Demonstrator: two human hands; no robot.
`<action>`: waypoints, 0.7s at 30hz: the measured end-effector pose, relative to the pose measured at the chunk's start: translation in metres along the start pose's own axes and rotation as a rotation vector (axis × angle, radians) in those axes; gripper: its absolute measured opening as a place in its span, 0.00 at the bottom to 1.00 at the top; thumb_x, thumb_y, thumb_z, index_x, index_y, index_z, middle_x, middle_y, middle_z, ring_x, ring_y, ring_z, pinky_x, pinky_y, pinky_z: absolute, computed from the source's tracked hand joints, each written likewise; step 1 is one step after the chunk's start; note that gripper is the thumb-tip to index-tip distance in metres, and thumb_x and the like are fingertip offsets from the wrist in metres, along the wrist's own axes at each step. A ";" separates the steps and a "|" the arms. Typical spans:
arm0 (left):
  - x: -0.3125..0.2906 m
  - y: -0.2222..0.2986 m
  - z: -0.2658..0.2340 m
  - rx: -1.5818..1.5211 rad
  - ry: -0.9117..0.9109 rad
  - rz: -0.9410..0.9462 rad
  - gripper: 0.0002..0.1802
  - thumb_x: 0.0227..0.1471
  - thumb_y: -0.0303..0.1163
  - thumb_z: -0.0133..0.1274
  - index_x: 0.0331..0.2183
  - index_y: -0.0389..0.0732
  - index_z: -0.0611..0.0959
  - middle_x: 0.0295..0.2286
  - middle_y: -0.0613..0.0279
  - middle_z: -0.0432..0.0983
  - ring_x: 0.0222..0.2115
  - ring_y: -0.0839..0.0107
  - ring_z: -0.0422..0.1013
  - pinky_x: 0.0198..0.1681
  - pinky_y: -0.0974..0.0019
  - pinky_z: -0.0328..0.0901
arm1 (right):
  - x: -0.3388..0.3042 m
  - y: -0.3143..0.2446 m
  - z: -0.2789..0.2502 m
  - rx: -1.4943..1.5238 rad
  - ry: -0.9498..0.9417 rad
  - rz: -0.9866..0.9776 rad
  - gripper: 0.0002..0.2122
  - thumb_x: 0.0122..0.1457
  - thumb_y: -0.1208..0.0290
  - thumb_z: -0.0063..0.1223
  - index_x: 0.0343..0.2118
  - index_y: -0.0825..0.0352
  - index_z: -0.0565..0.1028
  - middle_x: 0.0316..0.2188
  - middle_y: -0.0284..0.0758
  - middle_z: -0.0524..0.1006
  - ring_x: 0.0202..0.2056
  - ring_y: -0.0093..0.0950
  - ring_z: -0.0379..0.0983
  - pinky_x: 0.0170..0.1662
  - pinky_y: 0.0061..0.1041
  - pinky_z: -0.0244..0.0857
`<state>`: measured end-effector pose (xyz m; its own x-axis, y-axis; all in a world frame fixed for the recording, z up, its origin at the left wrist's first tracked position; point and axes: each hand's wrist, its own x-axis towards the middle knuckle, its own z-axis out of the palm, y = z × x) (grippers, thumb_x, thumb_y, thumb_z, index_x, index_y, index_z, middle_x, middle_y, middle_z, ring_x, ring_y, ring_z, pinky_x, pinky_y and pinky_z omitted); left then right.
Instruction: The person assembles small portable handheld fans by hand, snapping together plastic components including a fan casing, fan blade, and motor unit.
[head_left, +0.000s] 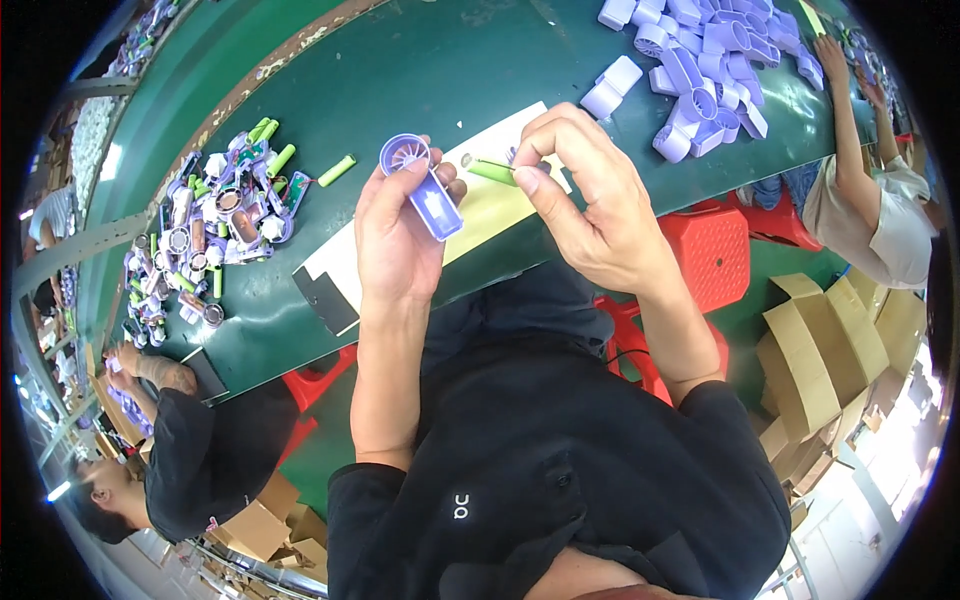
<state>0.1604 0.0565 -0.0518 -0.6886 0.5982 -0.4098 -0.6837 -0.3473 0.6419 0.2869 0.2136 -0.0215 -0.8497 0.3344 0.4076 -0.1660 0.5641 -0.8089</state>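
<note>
My left hand (393, 240) grips a purple plastic housing (436, 208), open side up, with a round vented end and a long hollow handle. To its right, the fingers of my right hand (600, 205) pinch the end of a green cylindrical battery cell (492, 171) or the wires at it. A small round part sits at the cell's other end; its kind is too small to make out. The two pieces are apart, above a pale yellow and white sheet (490, 215) on the green table (400, 65). One loose green cell (337, 170) lies left of my left hand.
A heap of fan parts with cells and circuit boards (215, 220) lies on the left. Purple housings (705, 75) are piled at the far right. Red stools (708, 250) and cardboard boxes (825, 350) stand by the table. Co-workers (880, 200) sit at both sides.
</note>
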 end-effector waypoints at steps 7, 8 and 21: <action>-0.008 -0.021 0.012 -0.020 0.058 0.037 0.23 0.68 0.42 0.54 0.56 0.39 0.75 0.42 0.52 0.80 0.35 0.71 0.77 0.41 0.64 0.75 | -0.003 -0.006 0.004 0.037 -0.013 0.077 0.02 0.63 0.83 0.55 0.37 0.72 0.74 0.29 0.36 0.78 0.29 0.26 0.77 0.35 0.25 0.70; -0.011 -0.023 0.012 -0.028 0.021 0.027 0.24 0.68 0.45 0.52 0.57 0.41 0.74 0.43 0.53 0.80 0.34 0.72 0.76 0.40 0.66 0.75 | -0.003 -0.007 0.006 0.037 -0.015 0.078 0.02 0.63 0.83 0.55 0.37 0.72 0.74 0.29 0.36 0.78 0.29 0.26 0.77 0.35 0.25 0.70; -0.016 -0.033 0.009 -0.105 -0.243 -0.010 0.23 0.65 0.28 0.46 0.59 0.37 0.69 0.50 0.57 0.74 0.49 0.69 0.72 0.56 0.60 0.65 | -0.008 -0.017 0.019 0.199 0.029 0.332 0.02 0.59 0.81 0.62 0.31 0.74 0.79 0.25 0.37 0.82 0.26 0.23 0.80 0.34 0.23 0.73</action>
<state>0.1966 0.0650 -0.0603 -0.6122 0.7533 -0.2403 -0.7201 -0.4057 0.5628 0.2864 0.1871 -0.0193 -0.8596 0.4969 0.1190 0.0196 0.2648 -0.9641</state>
